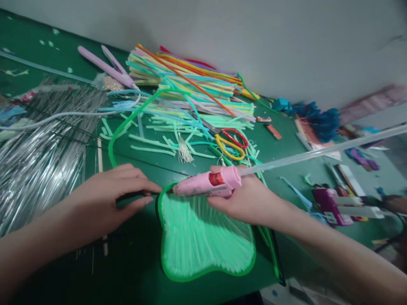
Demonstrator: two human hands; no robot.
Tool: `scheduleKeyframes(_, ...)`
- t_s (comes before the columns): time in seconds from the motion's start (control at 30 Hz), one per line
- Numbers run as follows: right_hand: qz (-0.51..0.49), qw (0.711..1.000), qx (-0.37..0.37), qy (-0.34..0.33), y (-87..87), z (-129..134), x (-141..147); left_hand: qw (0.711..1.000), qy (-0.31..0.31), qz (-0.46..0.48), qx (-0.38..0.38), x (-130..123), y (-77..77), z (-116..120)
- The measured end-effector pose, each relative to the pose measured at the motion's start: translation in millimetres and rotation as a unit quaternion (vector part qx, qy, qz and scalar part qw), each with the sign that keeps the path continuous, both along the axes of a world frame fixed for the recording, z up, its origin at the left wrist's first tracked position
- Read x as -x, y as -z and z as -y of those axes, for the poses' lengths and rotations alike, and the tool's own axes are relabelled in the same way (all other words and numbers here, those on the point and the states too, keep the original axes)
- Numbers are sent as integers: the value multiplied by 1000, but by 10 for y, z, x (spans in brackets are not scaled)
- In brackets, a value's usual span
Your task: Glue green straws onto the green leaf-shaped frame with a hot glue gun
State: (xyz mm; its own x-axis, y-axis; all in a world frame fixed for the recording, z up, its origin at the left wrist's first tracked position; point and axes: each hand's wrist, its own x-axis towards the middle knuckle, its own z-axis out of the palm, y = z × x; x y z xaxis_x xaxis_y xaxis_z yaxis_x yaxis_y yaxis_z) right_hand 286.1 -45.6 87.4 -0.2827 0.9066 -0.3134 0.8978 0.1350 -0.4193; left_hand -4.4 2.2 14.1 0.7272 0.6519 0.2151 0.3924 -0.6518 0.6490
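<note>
A light green wing-like shape (206,237) made of pipe cleaners, edged in darker green, lies on the green table. My right hand (244,199) is wrapped round a pink glue gun (206,183), with a long clear glue stick (305,154) out of its back. The gun's nozzle points left at the upper left edge of the shape. My left hand (130,195) has thumb and fingertips close together at that same corner, by the edging; what they pinch is too small to tell. A bright green pipe cleaner (127,125) arcs up behind my left hand.
Behind lie bundled coloured pipe cleaners (187,76), cut mint pieces (152,146), red and yellow scissors (230,144), a white tassel (183,150) and a pink hair straightener (106,67). Silvery strands (47,148) cover the left. A purple box (330,205) stands right, near another person's hand (394,203).
</note>
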Motion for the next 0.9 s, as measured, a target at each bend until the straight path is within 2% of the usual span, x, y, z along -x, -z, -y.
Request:
scheduleKeyframes(0.17, 36, 999, -40, -6, 53, 13, -20, 1000, -3, 21, -7, 8, 69, 10)
scheduleKeyframes(0.3, 62, 998, -27, -1, 36, 13, -29, 1000, 0, 19, -4, 4, 82, 14)
scheduleKeyframes(0.7, -22, 999, -20, 40, 20, 47, -115, 1000, -6, 12, -4, 23, 104, 7)
scheduleKeyframes(0.9, -8, 996, -28, 80, 2, 46, -129, 1000, -13, 7, 4, 24, 110, 13)
